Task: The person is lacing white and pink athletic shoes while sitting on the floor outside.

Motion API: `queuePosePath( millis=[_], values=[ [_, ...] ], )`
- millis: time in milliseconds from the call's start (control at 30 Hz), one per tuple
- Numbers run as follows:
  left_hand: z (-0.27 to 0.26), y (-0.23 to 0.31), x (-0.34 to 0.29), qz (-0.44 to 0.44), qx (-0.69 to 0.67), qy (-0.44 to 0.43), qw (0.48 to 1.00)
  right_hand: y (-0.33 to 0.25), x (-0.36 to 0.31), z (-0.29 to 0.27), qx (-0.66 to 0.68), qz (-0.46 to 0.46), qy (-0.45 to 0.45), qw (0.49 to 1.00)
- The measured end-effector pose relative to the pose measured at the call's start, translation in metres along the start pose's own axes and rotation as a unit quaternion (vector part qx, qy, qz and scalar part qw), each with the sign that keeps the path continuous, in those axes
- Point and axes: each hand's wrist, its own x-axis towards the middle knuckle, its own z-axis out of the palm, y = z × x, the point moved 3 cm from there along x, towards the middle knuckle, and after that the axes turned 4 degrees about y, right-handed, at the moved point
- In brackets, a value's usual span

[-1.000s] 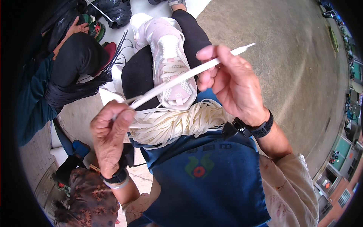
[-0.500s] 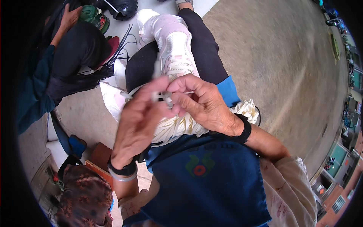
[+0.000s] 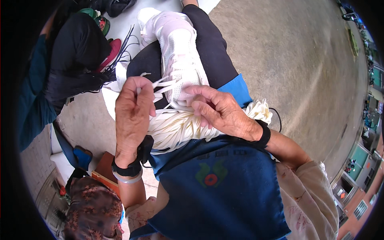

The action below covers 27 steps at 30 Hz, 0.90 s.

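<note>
A white and pale pink sneaker [image 3: 180,52] lies across my lap, its toe pointing away from me. White shoelace [image 3: 166,83] threads through some of its eyelets, and loose lengths run out to the left. Beside the shoe's left edge, my left hand [image 3: 134,110] is closed, thumb and fingers pinching the lace. My right hand [image 3: 224,112] is at the shoe's opening, fingers loosely curled, with thumb and index fingertips apart and nothing visible between them. Under my hands, a thick bundle of cream-white laces [image 3: 180,126] lies across my lap above the blue apron [image 3: 216,192].
At the left sits another person in dark trousers [image 3: 76,48], with a bundle of black laces [image 3: 76,86] and a dark red shoe [image 3: 112,54] nearby. A patterned dark bag [image 3: 92,208] stands lower left. Concrete floor [image 3: 280,60] extends to the right.
My hands have moved apart. The left hand has drawn left with the lace, while the right has stayed near the shoe's opening. The small pale item between them no longer shows.
</note>
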Motion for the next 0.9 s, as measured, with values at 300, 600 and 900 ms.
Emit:
queuePosePath(
  millis=[300, 600, 900],
  values=[
    [-0.032, 0.002, 0.002, 0.044, 0.047, 0.042, 0.997, -0.012, 0.025, 0.016, -0.36, -0.168, 0.065, 0.915],
    [-0.037, 0.011, -0.01, 0.085, -0.02, 0.089, 0.992, -0.013, 0.04, 0.021, -0.461, -0.169, 0.093, 0.866],
    [-0.1, 0.002, 0.003, 0.097, -0.077, 0.157, 0.98, -0.02, 0.042, 0.015, -0.388, -0.203, 0.031, 0.898]
  ],
)
